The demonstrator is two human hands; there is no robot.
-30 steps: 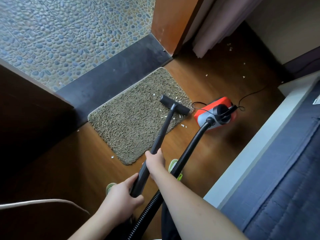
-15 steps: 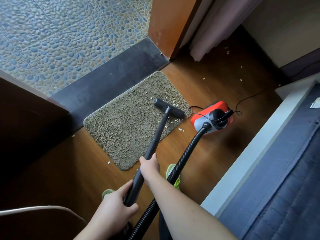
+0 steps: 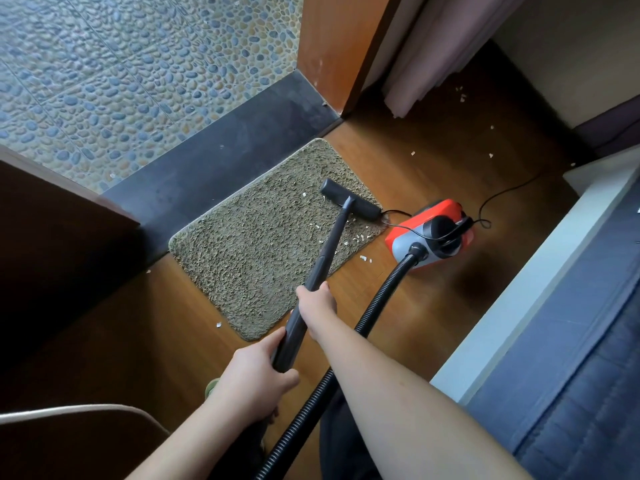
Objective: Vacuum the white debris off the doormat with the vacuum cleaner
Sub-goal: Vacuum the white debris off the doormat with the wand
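A shaggy olive doormat (image 3: pixel 256 244) lies on the wooden floor against a dark threshold. White debris (image 3: pixel 358 237) is scattered near the mat's right corner, just behind the black floor nozzle (image 3: pixel 349 199), which sits on the mat's right part. My right hand (image 3: pixel 317 301) grips the black wand (image 3: pixel 327 252) partway up. My left hand (image 3: pixel 254 382) grips the wand's lower end. A ribbed black hose (image 3: pixel 377 299) runs from the wand to the red and grey vacuum cleaner body (image 3: pixel 429 233) right of the mat.
More white flakes (image 3: pixel 460 95) lie on the wood near a curtain (image 3: pixel 436 46) and a wooden door frame (image 3: pixel 343 46). A black power cord (image 3: pixel 502 195) trails from the cleaner. A blue mattress on a white base (image 3: pixel 540 282) fills the right. Pebble tiles (image 3: pixel 138 64) lie beyond the threshold.
The nozzle slid back along the mat toward me half a second ago, then pushed forward again to the mat's right part. Both hands keep their grip on the wand.
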